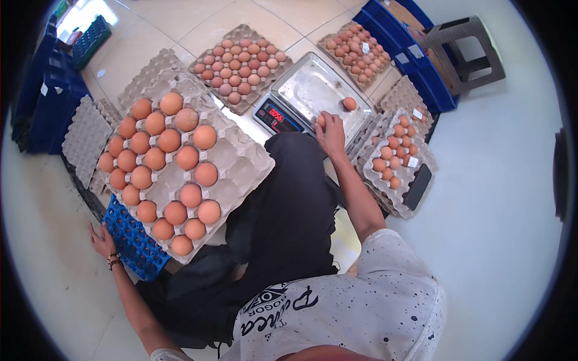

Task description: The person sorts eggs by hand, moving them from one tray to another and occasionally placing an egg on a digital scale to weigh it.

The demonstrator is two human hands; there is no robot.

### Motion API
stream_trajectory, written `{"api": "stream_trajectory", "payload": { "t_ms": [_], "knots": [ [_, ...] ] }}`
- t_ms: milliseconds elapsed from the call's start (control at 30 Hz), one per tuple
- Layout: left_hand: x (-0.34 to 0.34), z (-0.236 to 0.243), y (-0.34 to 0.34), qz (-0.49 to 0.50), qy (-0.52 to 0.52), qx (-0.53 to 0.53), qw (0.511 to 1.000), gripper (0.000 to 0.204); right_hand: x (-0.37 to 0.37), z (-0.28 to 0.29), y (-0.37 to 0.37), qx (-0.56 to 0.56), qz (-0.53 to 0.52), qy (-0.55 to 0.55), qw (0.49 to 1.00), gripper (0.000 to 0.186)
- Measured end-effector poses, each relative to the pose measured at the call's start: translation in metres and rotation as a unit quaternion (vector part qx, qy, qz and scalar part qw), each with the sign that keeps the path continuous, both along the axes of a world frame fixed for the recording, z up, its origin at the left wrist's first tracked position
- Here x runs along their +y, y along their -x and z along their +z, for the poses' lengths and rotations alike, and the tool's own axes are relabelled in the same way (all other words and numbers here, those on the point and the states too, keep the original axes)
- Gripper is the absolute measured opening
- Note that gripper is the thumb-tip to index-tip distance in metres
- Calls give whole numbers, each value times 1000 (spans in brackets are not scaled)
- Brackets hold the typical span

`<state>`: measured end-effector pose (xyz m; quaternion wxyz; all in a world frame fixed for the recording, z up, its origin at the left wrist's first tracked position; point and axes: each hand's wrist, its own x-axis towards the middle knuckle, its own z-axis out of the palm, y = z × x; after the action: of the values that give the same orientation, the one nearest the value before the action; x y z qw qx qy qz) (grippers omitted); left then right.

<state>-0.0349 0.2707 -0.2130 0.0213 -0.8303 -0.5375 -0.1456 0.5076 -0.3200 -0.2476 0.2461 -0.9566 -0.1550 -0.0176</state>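
Observation:
My right hand (330,136) is closed around a brown egg (321,121) over the near edge of the digital scale's metal plate (310,84). A second brown egg (349,104) lies alone on that plate, to the right. The scale's red display (277,116) is lit. Low on the left, my left hand (103,242) is at the outer edge of a blue plastic egg tray (133,237), its visible fingers apart. Above that tray, a large grey carton tray (232,157) holds many brown eggs, with bare cups on its right side.
A full egg tray (239,103) lies beyond the scale, another (334,45) at the far right. Stacked trays with eggs (385,141) stand right of the scale, a dark phone-like slab (418,186) on them. Blue crates (57,99) and a grey stool (490,54) stand around.

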Motion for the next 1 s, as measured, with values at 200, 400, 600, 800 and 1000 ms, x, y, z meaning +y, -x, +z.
{"api": "stream_trajectory", "payload": {
  "t_ms": [200, 400, 600, 800, 1000],
  "knots": [
    [44, -49, 32, 59, 143, -22, 988, 55, -9, 6, -12, 28, -19, -2, 999, 42],
    [25, -54, 34, 22, 17, -7, 1000, 46, -47, -20, -89, -125, -73, 41, 989, 41],
    [5, -50, 1, 69, 28, -44, 996, 43, -44, -8, -101, 7, -5, 63, 998, 42],
    [-8, -29, 1, 174, 17, -68, 982, 43, 103, 167, 15, 96, 78, -423, 898, 39],
    [10, -36, 22, 171, 8, -304, 937, 38, 210, 232, 136, 67, 408, -277, 867, 41]
  ]
}}
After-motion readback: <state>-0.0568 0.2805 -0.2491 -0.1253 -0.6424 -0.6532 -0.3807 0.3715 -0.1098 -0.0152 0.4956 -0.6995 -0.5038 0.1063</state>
